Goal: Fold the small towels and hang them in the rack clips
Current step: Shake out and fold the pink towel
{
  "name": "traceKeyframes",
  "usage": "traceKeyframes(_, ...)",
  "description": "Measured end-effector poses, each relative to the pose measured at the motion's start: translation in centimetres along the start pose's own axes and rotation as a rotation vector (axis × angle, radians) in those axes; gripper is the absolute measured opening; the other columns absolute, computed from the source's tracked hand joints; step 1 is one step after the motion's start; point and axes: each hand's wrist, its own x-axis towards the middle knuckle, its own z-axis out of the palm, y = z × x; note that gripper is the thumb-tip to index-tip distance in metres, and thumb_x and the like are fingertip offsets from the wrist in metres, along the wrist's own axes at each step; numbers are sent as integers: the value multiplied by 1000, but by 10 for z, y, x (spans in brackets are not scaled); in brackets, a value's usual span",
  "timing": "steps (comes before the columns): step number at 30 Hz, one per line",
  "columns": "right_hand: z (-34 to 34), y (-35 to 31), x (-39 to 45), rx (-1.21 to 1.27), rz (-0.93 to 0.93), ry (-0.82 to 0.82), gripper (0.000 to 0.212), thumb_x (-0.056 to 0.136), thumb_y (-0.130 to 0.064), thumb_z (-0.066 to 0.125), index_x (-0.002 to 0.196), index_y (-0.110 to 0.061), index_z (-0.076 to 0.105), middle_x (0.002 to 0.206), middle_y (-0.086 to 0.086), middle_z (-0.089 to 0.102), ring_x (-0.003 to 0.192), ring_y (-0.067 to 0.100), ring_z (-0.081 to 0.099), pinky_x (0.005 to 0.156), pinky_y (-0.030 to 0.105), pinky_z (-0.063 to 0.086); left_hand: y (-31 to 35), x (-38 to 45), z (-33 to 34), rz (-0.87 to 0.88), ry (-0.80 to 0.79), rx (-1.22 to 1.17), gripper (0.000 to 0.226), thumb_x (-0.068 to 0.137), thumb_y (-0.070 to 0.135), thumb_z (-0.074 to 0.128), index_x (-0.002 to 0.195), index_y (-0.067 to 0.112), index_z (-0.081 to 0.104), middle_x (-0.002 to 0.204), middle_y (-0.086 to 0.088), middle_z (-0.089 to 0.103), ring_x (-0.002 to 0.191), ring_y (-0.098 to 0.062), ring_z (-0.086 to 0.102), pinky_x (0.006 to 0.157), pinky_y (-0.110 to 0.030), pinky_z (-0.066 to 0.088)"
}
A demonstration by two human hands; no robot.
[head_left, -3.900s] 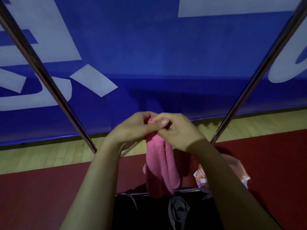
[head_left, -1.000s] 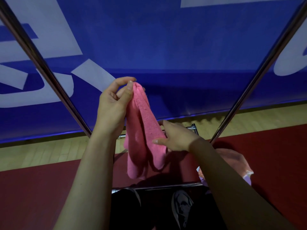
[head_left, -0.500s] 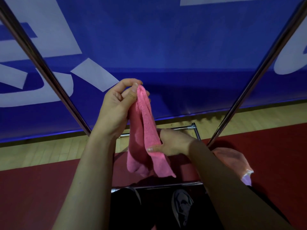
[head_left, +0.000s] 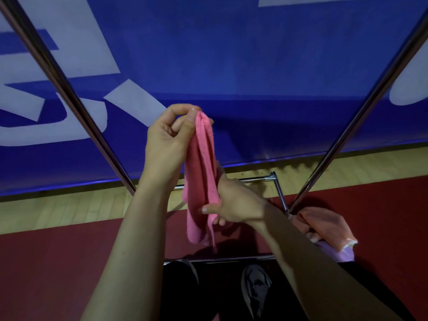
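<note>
Towel work mid-fold. Left hand pinched the top of the small pink terry towel between thumb and fingers, holding it aloft between the two slanted metal rack poles. Right hand had slid down to grip the towel's middle, fingers curled round it, narrowing the hanging layers. Clips not visible; hanging not yet done. More towels lay on the red floor by the right pole's foot.

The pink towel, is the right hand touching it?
Touching. The head view shows the right hand wrapped round the lower part of the pink towel, its thumb lying across the cloth, while the left hand pinches the top.
</note>
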Motion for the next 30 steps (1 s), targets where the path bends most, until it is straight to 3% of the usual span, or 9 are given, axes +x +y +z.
traceKeyframes(2,0,0,1,-46,-39,47,101,89,-34,77,158,-15,6,77,0,74,54,7,71,53,22,54,0,1,-2,-1,11,-20,8,105,13,59,110,7,63,84,-2,78,84,-11,76,73,-23,57)
traceKeyframes(5,-4,4,5,-68,-75,105,121,85,-41,79,159,-27,-17,115,3,72,79,14,71,73,29,56,0,1,-3,-3,16,-27,8,105,13,60,110,7,63,86,-7,76,82,-11,76,72,-23,57)
traceKeyframes(10,-7,6,10,118,-70,112,117,81,-53,78,154,-46,-14,115,-4,66,90,11,68,79,28,55,1,1,-7,-2,28,-6,15,106,15,58,115,4,62,88,-4,78,79,-10,74,70,-23,57)
traceKeyframes(14,-11,3,5,39,-29,17,105,92,-52,66,159,-33,-12,90,-8,62,83,13,65,77,29,54,0,2,-8,2,48,10,13,106,16,59,113,6,62,87,-3,79,78,-9,74,69,-22,56)
traceKeyframes(17,-7,1,3,-10,14,-120,106,99,-52,56,157,-16,-25,111,0,65,97,17,64,71,20,44,-1,3,-8,1,70,7,15,106,16,59,115,5,63,87,-3,80,78,-9,74,69,-22,56)
traceKeyframes(19,-3,-1,3,30,29,-143,108,100,-48,55,153,-15,-33,109,-1,57,87,13,61,60,16,41,-2,3,-9,2,79,12,17,106,17,59,115,4,63,88,-4,80,76,-9,74,68,-21,55)
traceKeyframes(23,7,-2,7,72,15,-114,120,98,-47,60,138,-19,-50,98,3,74,68,12,67,50,17,47,-2,3,-9,1,85,15,16,105,17,59,115,5,63,90,-5,80,77,-9,74,68,-21,56)
traceKeyframes(27,9,2,12,98,17,-101,124,94,-53,62,133,-30,-54,115,12,72,82,22,76,76,41,63,-4,5,-11,13,84,28,18,106,17,59,117,4,63,94,-6,80,77,-10,73,71,-23,55)
traceKeyframes(30,6,-1,6,59,30,-92,119,97,-49,59,139,-28,-50,123,20,69,89,21,74,86,36,60,-6,6,-13,15,113,54,15,105,19,61,114,7,66,97,-8,80,77,-10,72,74,-25,55)
